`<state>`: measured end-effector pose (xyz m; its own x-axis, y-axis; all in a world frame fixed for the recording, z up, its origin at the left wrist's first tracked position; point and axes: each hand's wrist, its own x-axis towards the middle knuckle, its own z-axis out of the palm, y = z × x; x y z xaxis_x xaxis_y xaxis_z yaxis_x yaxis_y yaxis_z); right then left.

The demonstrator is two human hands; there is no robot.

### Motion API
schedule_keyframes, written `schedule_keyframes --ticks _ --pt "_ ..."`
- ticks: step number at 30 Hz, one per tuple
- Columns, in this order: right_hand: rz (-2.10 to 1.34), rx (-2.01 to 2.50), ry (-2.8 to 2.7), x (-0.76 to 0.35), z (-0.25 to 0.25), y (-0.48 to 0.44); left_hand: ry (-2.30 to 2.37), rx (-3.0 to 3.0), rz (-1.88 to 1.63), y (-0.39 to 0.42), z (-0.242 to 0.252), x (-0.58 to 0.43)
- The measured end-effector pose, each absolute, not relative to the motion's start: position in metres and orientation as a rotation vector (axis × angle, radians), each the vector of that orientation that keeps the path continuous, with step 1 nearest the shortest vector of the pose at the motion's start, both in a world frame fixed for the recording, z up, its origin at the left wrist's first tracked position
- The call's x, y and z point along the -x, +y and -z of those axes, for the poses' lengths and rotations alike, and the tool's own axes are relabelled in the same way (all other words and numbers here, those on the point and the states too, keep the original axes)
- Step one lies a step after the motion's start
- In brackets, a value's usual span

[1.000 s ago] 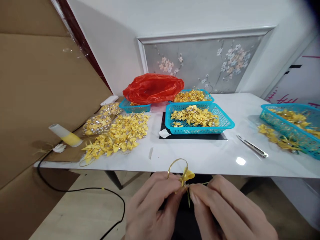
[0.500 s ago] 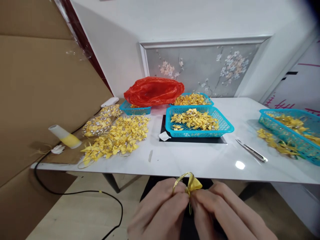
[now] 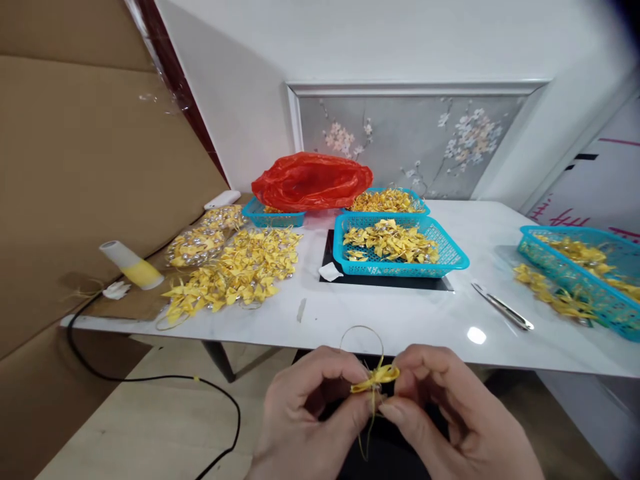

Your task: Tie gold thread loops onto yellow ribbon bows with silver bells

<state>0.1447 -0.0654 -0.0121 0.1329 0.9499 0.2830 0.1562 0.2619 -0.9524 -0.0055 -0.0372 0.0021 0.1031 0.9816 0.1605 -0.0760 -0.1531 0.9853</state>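
Between my hands, just off the table's front edge, is a small yellow ribbon bow (image 3: 376, 378) with a thin gold cord. A loop of the cord stands up above the bow and loose ends hang below it. My left hand (image 3: 315, 407) pinches the bow's left side between thumb and forefinger. On the other side, my right hand (image 3: 450, 413) has its bent fingertips closed at the bow's right end and the cord. What exactly lies under the right thumb is hard to make out.
Yellow bows with silvery beads lie in a heap (image 3: 235, 273) at left. Blue baskets of bows stand at the centre (image 3: 400, 272) and right (image 3: 575, 280). A red plastic bag (image 3: 313, 180) sits behind. Metal tweezers (image 3: 503, 307) and a yellow-white cone (image 3: 133, 265) lie on the table (image 3: 400, 320).
My hands have turned and opened out somewhat, with the bow now lying sideways between the fingertips. The cord loop stands higher and looks thinner. The view has shifted slightly.
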Motion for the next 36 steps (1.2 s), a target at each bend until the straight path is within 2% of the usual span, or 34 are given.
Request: schedule_keyframes --ticks 3,6,12,17,21,28,32,34,36 --pt "-0.926 1.230 -1.277 -0.150 0.012 -0.062 0.974 -1.280 -1.256 -0.037 -0.005 0.005" --pt "-1.247 1.074 -1.250 -0.162 0.014 -0.053 0.940 -1.122 -1.140 -0.036 -0.007 0.005" --pt "-1.971 0.632 -0.719 -0.162 0.029 -0.036 0.767 -0.885 -0.950 -0.033 -0.010 0.006" --pt "-2.113 0.528 -0.568 -0.152 0.038 -0.035 0.791 -0.868 -0.936 -0.033 -0.012 0.003" --pt "-2.060 0.514 -0.479 -0.148 0.041 -0.035 0.775 -0.868 -0.902 -0.031 -0.015 0.002" --pt "-1.737 0.619 -0.292 -0.164 0.050 -0.043 0.822 -0.831 -0.857 -0.034 -0.007 0.009" --pt "-1.620 0.884 -0.053 -0.198 0.045 -0.051 0.904 -0.883 -0.782 -0.037 -0.001 0.016" --pt "-1.407 1.070 -0.152 -0.213 0.044 -0.050 0.923 -0.884 -0.723 -0.039 -0.002 0.019" --pt "-1.028 1.122 -0.306 -0.222 0.048 -0.045 0.930 -0.875 -0.675 -0.041 -0.004 0.021"
